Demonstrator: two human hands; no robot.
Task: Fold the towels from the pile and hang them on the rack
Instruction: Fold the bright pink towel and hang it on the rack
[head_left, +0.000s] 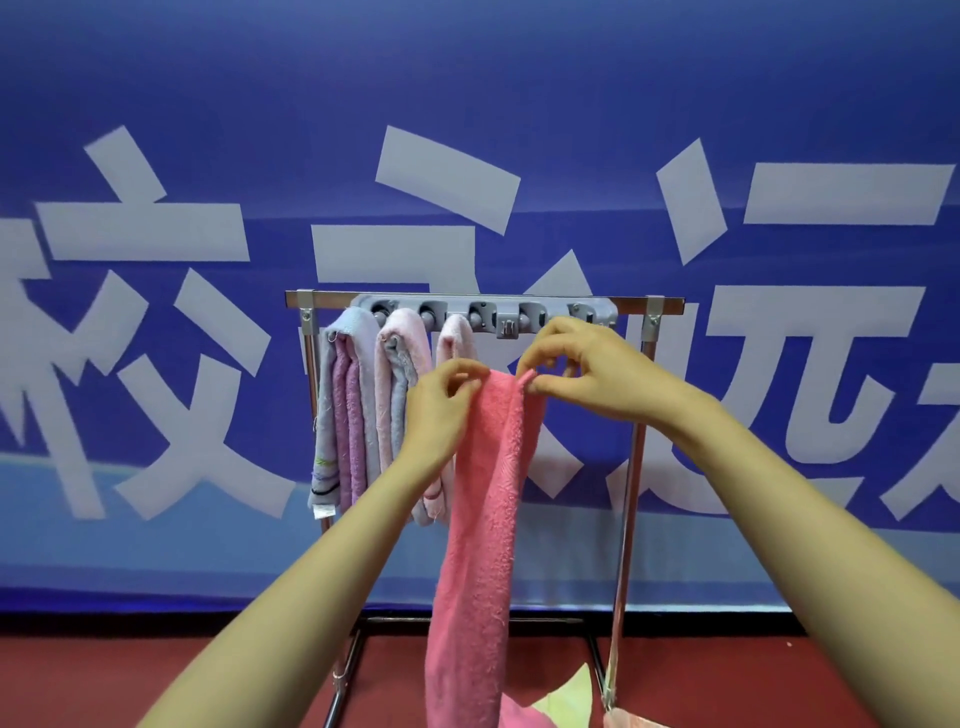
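- Left hand (441, 402): thumb and fingers curled, pinching the top left edge of the pink towel (483, 519).
- Right hand (582, 371): thumb and forefinger pinch the towel's top right corner; the other fingers are curled above it.
- Pink towel: held up in the air between both hands and folded into a long narrow strip that hangs straight down. Its lower end runs out of the bottom of the view. It is in front of the rack (630, 493) and not on it; the top edge sits just below the hook strip (509, 306).
- Rack: metal frame standing on the floor (208, 675), with a grey hook strip along the top bar. The right hand is just below the strip's right half; cannot tell if it touches.
- Already hung at the left end, side by side:
  - lilac towel (345, 415), leftmost, the longest, with a label at its lower end
  - pink-grey towel (397, 395), next to it, partly behind the left hand
  - pale pink towel (456, 338), third, mostly hidden by the left hand and the pink towel
- Hooks right of the third towel are bare.
- Pile: only part of it shows at the bottom edge near the rack's right foot, a yellow-green cloth (569, 696) and a pink cloth (517, 716) beside it.
- Behind the rack: blue banner (208, 130) with large white characters.
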